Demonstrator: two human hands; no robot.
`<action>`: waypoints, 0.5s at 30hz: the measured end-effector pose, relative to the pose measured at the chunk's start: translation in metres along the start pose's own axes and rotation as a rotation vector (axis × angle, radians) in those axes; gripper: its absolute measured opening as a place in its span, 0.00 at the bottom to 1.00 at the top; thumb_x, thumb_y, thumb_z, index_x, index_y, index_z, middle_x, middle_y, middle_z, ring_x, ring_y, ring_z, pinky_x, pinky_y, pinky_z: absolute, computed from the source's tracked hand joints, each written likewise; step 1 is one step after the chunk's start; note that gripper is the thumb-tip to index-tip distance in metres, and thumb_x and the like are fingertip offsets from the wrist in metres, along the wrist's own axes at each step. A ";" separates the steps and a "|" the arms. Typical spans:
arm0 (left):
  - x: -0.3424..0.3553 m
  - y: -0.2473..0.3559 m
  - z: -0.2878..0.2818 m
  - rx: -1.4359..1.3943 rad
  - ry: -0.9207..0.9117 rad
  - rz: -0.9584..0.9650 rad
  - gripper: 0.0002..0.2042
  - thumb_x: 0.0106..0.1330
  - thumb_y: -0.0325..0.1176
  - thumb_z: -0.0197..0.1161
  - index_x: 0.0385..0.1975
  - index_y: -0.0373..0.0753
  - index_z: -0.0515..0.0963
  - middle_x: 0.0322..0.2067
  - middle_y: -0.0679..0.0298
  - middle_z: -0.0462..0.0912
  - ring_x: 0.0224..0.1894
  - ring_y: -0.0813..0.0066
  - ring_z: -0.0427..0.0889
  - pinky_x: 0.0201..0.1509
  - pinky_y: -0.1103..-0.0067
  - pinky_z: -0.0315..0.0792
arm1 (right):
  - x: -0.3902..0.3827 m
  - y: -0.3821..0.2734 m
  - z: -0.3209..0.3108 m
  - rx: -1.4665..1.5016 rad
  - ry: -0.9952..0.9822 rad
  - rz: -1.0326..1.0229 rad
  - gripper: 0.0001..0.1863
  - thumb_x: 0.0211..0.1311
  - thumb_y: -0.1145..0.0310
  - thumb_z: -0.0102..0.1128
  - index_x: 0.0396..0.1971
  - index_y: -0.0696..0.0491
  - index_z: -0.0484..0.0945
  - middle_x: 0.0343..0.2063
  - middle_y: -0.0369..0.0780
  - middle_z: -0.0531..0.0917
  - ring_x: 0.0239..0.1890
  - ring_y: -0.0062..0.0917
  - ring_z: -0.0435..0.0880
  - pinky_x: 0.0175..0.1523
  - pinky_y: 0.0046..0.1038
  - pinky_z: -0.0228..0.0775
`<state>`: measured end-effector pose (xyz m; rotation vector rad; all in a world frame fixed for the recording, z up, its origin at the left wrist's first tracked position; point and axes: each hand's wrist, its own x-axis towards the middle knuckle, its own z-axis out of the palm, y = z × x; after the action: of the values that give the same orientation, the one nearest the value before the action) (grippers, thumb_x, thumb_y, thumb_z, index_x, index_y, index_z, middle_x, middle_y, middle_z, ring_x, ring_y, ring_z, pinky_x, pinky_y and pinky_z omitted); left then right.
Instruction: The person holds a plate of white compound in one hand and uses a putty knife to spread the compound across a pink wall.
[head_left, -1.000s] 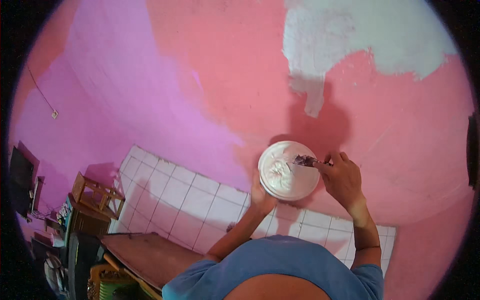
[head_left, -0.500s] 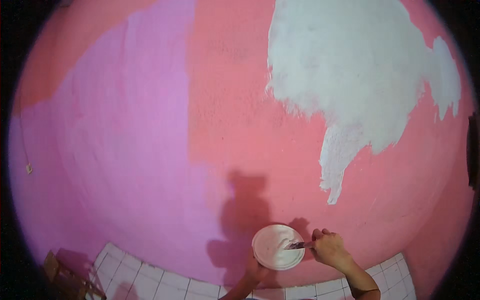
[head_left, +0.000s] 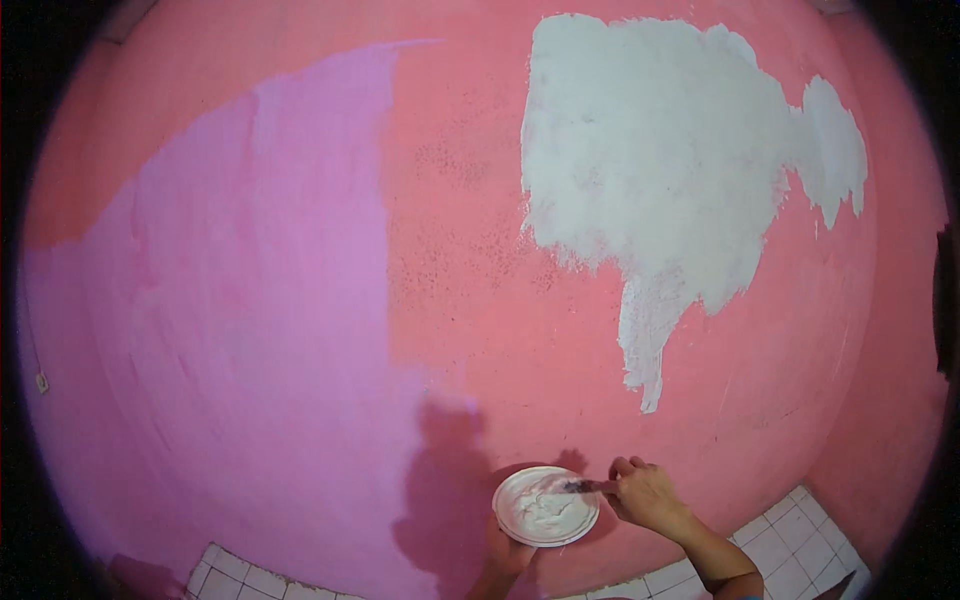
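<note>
Low in the head view, my left hand (head_left: 505,545) holds a round white tub (head_left: 525,522) of creamy white paste from beneath and the side. My right hand (head_left: 645,495), just right of it, grips a scraper (head_left: 598,486) whose smeared blade is over or in the paste; which, I cannot tell. Behind both rises a pink wall (head_left: 460,320) with a large, rough-edged pale grey-white patch (head_left: 650,140) at upper right and a broad lilac-painted area (head_left: 240,260) at left.
White tiles (head_left: 775,530) with grout lines run along the bottom of the wall. A small socket (head_left: 41,383) with a hanging cord is at the far left. A dark shadow falls on the wall behind the tub.
The view has tilted up toward the wall, so the tub and hands sit lower in the picture and the furniture at lower left has mostly left view.
</note>
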<state>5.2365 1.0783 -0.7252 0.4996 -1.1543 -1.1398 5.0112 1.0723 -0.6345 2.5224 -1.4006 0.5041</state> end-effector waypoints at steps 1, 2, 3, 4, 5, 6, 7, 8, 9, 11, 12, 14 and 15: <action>0.000 0.000 -0.001 0.080 -0.002 -0.010 0.27 0.68 0.47 0.35 0.60 0.35 0.62 0.60 0.53 0.66 0.63 0.56 0.63 0.67 0.61 0.55 | 0.003 -0.006 0.002 -0.022 0.048 -0.009 0.14 0.48 0.66 0.61 0.38 0.38 0.82 0.29 0.38 0.76 0.34 0.32 0.78 0.32 0.34 0.75; 0.000 0.000 -0.001 -0.072 0.009 -0.100 0.24 0.63 0.38 0.49 0.58 0.34 0.63 0.57 0.52 0.68 0.61 0.60 0.65 0.65 0.63 0.59 | 0.005 -0.011 0.005 -0.046 0.091 -0.017 0.15 0.47 0.68 0.61 0.37 0.34 0.83 0.29 0.37 0.76 0.32 0.30 0.78 0.31 0.33 0.74; 0.000 -0.001 -0.002 -0.213 0.033 -0.208 0.24 0.61 0.33 0.56 0.57 0.34 0.63 0.55 0.52 0.69 0.60 0.63 0.67 0.64 0.65 0.61 | 0.004 -0.014 0.007 -0.040 0.082 -0.015 0.15 0.47 0.68 0.61 0.37 0.34 0.83 0.29 0.37 0.76 0.32 0.30 0.78 0.31 0.33 0.74; 0.000 -0.002 -0.002 -0.226 0.034 -0.200 0.25 0.58 0.29 0.63 0.56 0.33 0.64 0.54 0.52 0.70 0.59 0.65 0.68 0.63 0.66 0.63 | 0.002 -0.017 0.008 -0.060 0.054 -0.043 0.15 0.47 0.68 0.61 0.38 0.35 0.83 0.30 0.37 0.76 0.32 0.30 0.78 0.31 0.33 0.74; 0.000 -0.002 -0.003 -0.480 0.119 -0.270 0.23 0.64 0.38 0.51 0.57 0.34 0.63 0.56 0.53 0.68 0.60 0.61 0.66 0.65 0.63 0.59 | -0.001 -0.017 0.008 -0.064 -0.063 -0.081 0.15 0.48 0.68 0.61 0.38 0.36 0.83 0.30 0.38 0.76 0.33 0.30 0.78 0.31 0.33 0.74; -0.001 -0.002 -0.003 -0.724 0.258 -0.351 0.26 0.70 0.47 0.38 0.59 0.35 0.63 0.59 0.53 0.66 0.62 0.56 0.63 0.67 0.60 0.56 | -0.007 -0.018 0.008 -0.063 0.002 -0.067 0.15 0.48 0.68 0.61 0.38 0.36 0.83 0.30 0.38 0.76 0.33 0.30 0.78 0.31 0.33 0.74; -0.003 -0.001 -0.003 -0.783 0.305 -0.366 0.25 0.70 0.46 0.38 0.59 0.36 0.63 0.58 0.53 0.67 0.62 0.57 0.64 0.67 0.60 0.56 | -0.011 -0.013 0.005 -0.131 0.030 -0.057 0.14 0.48 0.68 0.60 0.37 0.38 0.83 0.30 0.38 0.76 0.33 0.31 0.78 0.31 0.33 0.74; -0.004 -0.002 -0.003 -0.744 0.199 -0.261 0.25 0.70 0.46 0.38 0.60 0.36 0.62 0.58 0.54 0.67 0.62 0.57 0.64 0.67 0.59 0.56 | -0.017 -0.008 0.001 -0.206 -0.023 -0.033 0.12 0.48 0.69 0.60 0.35 0.41 0.83 0.30 0.39 0.76 0.33 0.32 0.78 0.32 0.34 0.73; -0.008 -0.001 -0.002 -0.657 0.172 -0.187 0.25 0.70 0.46 0.38 0.60 0.36 0.62 0.58 0.54 0.67 0.61 0.57 0.65 0.67 0.59 0.57 | -0.023 -0.005 -0.003 -0.127 0.025 0.031 0.09 0.49 0.70 0.58 0.32 0.51 0.79 0.30 0.42 0.76 0.36 0.35 0.78 0.34 0.36 0.73; -0.012 0.000 -0.001 -0.522 0.170 -0.186 0.24 0.70 0.46 0.39 0.60 0.36 0.61 0.59 0.56 0.67 0.62 0.58 0.64 0.66 0.59 0.58 | -0.029 0.000 -0.010 -0.067 0.033 0.082 0.08 0.48 0.72 0.56 0.28 0.60 0.75 0.32 0.45 0.76 0.39 0.37 0.77 0.35 0.38 0.73; -0.013 0.000 -0.001 -0.576 0.175 -0.231 0.24 0.70 0.45 0.39 0.61 0.37 0.61 0.59 0.57 0.67 0.62 0.59 0.64 0.66 0.59 0.58 | -0.029 0.001 -0.012 -0.147 -0.062 0.019 0.07 0.49 0.72 0.57 0.29 0.58 0.78 0.32 0.43 0.76 0.38 0.36 0.77 0.35 0.38 0.73; -0.017 0.000 0.003 -0.279 0.055 -0.053 0.25 0.71 0.47 0.38 0.61 0.37 0.61 0.60 0.57 0.66 0.62 0.60 0.64 0.67 0.61 0.58 | -0.027 -0.001 -0.014 -0.060 -0.030 -0.054 0.09 0.49 0.72 0.57 0.32 0.50 0.81 0.32 0.40 0.75 0.37 0.33 0.77 0.35 0.35 0.74; -0.018 0.000 0.005 -0.234 0.057 -0.080 0.25 0.71 0.47 0.37 0.61 0.37 0.60 0.60 0.57 0.65 0.62 0.60 0.64 0.66 0.61 0.58 | -0.024 -0.004 -0.013 -0.064 -0.003 -0.024 0.11 0.49 0.72 0.58 0.33 0.46 0.82 0.31 0.39 0.75 0.36 0.32 0.77 0.34 0.34 0.74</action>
<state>5.2325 1.0955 -0.7318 0.3972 -0.9436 -1.3035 4.9999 1.0977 -0.6326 2.4870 -1.3640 0.4439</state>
